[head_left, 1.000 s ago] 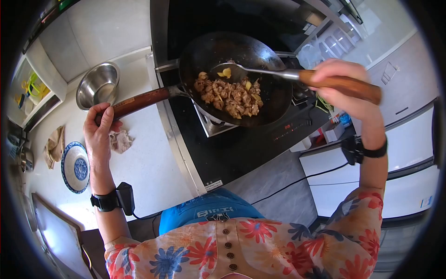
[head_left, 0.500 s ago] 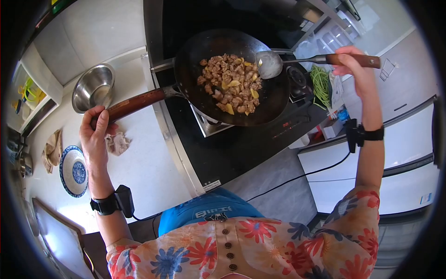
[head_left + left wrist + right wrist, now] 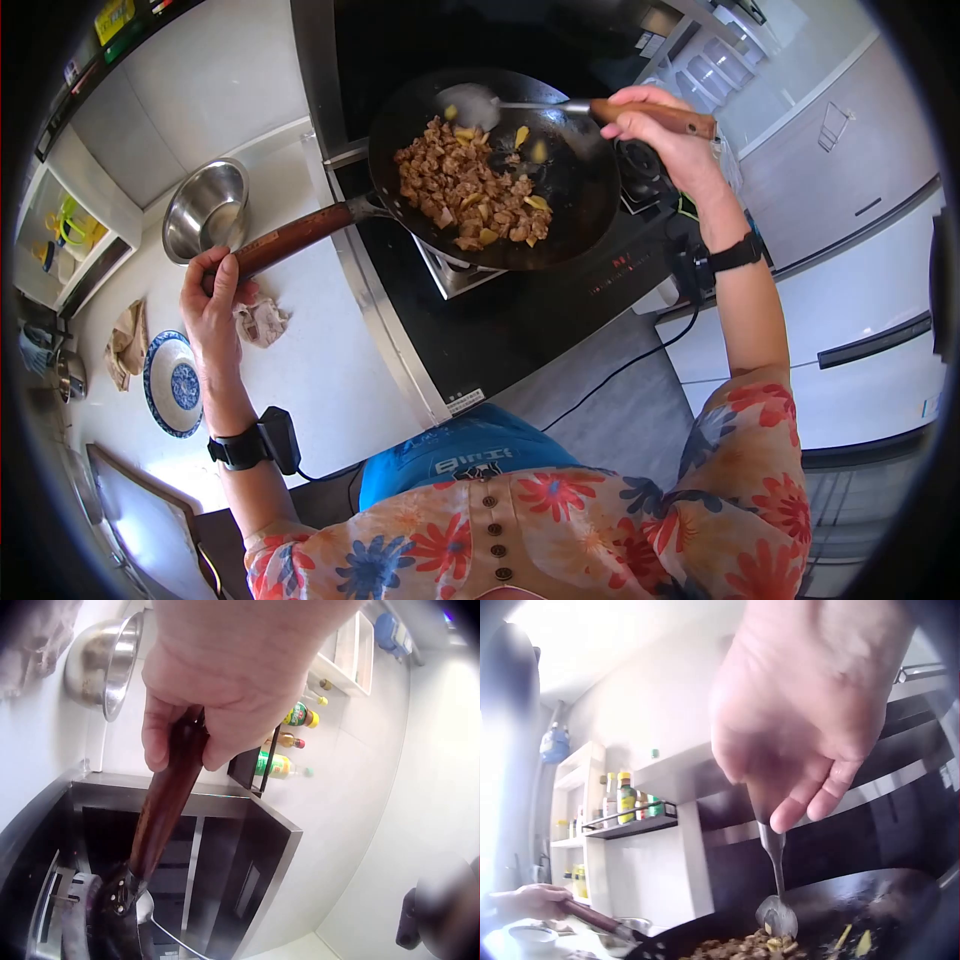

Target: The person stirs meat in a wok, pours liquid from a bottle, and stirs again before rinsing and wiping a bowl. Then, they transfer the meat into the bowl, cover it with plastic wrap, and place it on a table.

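Observation:
A dark wok (image 3: pixel 585 215) sits over the hob with chopped browned meat (image 3: pixel 440 175) in it, mixed with yellow slices that look like ginger (image 3: pixel 538 202). My left hand (image 3: pixel 212 310) grips the end of the wok's wooden handle (image 3: pixel 166 806). In my right hand (image 3: pixel 668 145) is the wooden handle of a wok spatula (image 3: pixel 545 105), fingers wrapped around it. The spatula's metal blade (image 3: pixel 778 917) is inside the wok, at the far side of the meat in the head view. A few yellow slices lie apart from the pile, toward the right.
A steel bowl (image 3: pixel 205 210) stands on the white counter left of the hob. Nearer are a crumpled cloth (image 3: pixel 262 320), a blue-and-white bowl (image 3: pixel 172 385) and a brown cloth (image 3: pixel 127 345). Bottles (image 3: pixel 626 799) line a wall shelf. A cable (image 3: pixel 630 360) hangs from the right wrist.
The spatula has swung from the wok's right side across to its far left part, with my right hand moving left. The meat has shifted left. My left hand keeps its hold on the wok handle.

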Demonstrator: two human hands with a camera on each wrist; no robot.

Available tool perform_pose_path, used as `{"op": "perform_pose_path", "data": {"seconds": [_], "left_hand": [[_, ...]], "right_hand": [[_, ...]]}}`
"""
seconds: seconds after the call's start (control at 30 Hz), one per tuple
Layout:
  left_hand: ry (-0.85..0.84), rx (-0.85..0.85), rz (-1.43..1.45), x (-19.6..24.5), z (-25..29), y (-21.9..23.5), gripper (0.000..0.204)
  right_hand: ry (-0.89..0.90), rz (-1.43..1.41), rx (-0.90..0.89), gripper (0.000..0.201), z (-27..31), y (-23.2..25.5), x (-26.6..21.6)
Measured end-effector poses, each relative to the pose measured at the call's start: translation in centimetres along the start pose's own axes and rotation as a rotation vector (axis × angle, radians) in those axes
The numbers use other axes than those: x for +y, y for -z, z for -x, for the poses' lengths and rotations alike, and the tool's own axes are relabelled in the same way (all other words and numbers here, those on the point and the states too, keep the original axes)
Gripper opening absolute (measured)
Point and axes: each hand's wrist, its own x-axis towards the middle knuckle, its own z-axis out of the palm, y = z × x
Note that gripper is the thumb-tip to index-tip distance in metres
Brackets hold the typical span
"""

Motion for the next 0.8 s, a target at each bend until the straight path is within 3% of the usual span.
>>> {"op": "perform_pose_path", "data": {"seconds": [0.1, 0.17, 0.23, 0.33, 0.43, 0.53, 0.63, 0.73, 0.8], "left_hand": [[-0.004, -0.008, 0.011, 0.3, 0.2, 0.0, 0.021], [0.006, -0.003, 0.006, 0.2, 0.1, -0.1, 0.021], [-0.003, -0.005, 0.002, 0.2, 0.2, 0.0, 0.021], [-0.011, -0.012, 0.004, 0.3, 0.3, 0.0, 0.021], [-0.017, -0.017, 0.010, 0.2, 0.2, -0.1, 0.021], [-0.019, -0.019, 0.003, 0.4, 0.3, -0.1, 0.021], [-0.018, -0.019, 0.001, 0.6, 0.0, -0.2, 0.020], [-0.029, -0.017, -0.003, 0.8, -0.3, -0.3, 0.020], [-0.040, -0.018, 0.006, 0.9, -0.8, -0.3, 0.021]], "right_hand": [[0.002, 0.164, -0.224, 0.015, 1.7, -1.4, -3.8], [0.172, 0.301, -0.381, 0.015, 2.2, -0.9, -6.1], [0.234, 0.434, -0.348, 0.016, 3.1, 0.4, -9.0], [0.300, 0.340, -0.408, 0.015, 4.5, 1.9, -12.1], [0.215, 0.364, -0.402, 0.014, 4.6, 0.3, -9.6], [0.051, 0.359, -0.176, 0.015, 3.4, 0.2, -7.3], [-0.088, 0.376, 0.084, 0.025, 1.8, 5.2, -7.0], [-0.229, 0.436, 0.163, 0.029, 0.4, 9.2, -8.1], [-0.300, 0.386, 0.241, 0.031, 0.0, 9.6, -6.0]]}}
